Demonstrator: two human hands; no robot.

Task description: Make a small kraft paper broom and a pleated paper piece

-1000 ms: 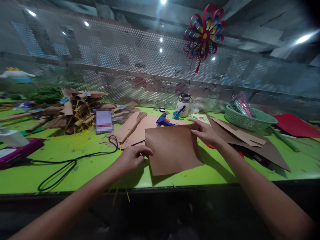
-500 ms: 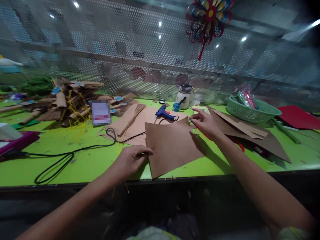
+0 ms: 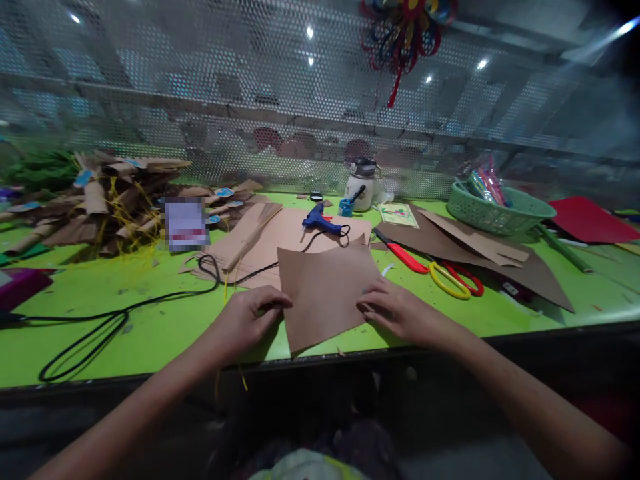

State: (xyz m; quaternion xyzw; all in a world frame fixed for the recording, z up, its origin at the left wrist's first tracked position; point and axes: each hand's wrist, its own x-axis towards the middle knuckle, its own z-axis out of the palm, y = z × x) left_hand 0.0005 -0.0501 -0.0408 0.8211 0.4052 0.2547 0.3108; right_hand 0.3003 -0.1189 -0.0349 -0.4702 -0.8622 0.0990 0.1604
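A rectangular sheet of brown paper (image 3: 327, 293) stands slightly raised over the front of the green table. My left hand (image 3: 255, 317) is closed at its left edge, thumb and fingers pinching the paper. On the opposite side, my right hand (image 3: 400, 310) has its fingers bent around the right edge; the thumb's hold is partly hidden. Just behind the sheet lies a blue glue gun (image 3: 321, 220) on lighter paper sheets (image 3: 293, 223). To the right of my right hand are scissors with yellow handles (image 3: 450, 281) and a red-handled tool (image 3: 407, 258).
Rolled brown paper pieces (image 3: 100, 197) with yellow strings are heaped at the left. A black cord (image 3: 150, 305) loops across the green table (image 3: 165, 347). A bottle (image 3: 361, 187), a green basket (image 3: 505, 213) and larger brown sheets (image 3: 540, 280) stand or lie behind and right.
My right hand has come down and left from beside the red-handled tool to the paper's right edge. The scissors and a printed card now show. My left hand keeps its grip.
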